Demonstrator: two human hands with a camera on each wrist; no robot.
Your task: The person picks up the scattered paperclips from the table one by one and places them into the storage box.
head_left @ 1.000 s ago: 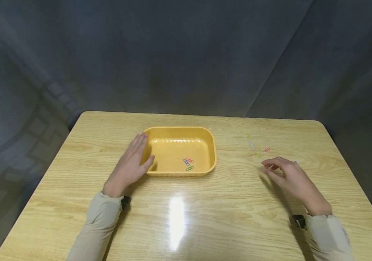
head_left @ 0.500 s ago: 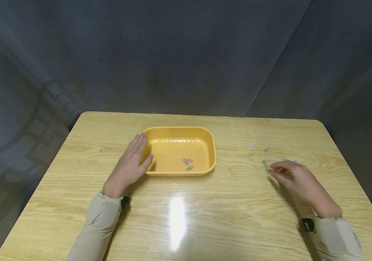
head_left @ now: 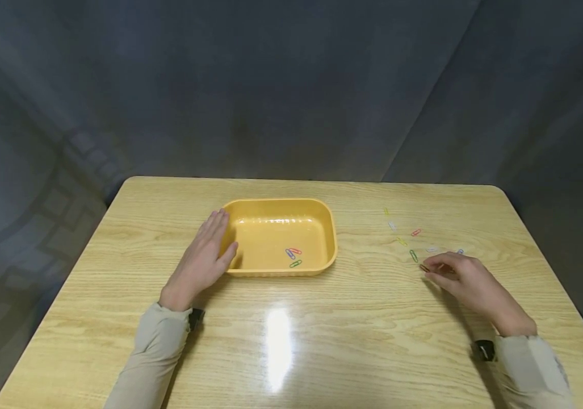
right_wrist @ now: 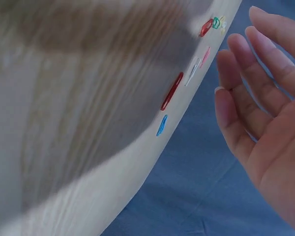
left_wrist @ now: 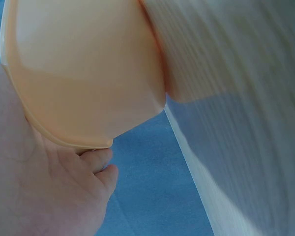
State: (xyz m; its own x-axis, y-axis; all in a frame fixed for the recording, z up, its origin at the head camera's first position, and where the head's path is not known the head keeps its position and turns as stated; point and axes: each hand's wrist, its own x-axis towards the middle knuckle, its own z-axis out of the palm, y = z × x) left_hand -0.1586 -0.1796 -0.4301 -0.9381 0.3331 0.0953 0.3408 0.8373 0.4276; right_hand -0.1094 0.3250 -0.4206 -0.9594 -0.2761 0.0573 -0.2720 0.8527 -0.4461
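Paperclip (head_left: 424, 268), red, just beside right fingers (head_left: 442, 259)

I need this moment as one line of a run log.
left hand: touching yellow tray; right hand: over table, near dark red clip; in tray: blue clip, red clip, green clip

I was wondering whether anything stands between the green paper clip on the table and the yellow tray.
Only the right wall of the yellow tray; the green paper clip would likely need lifting over it. No other object shows directly between them.
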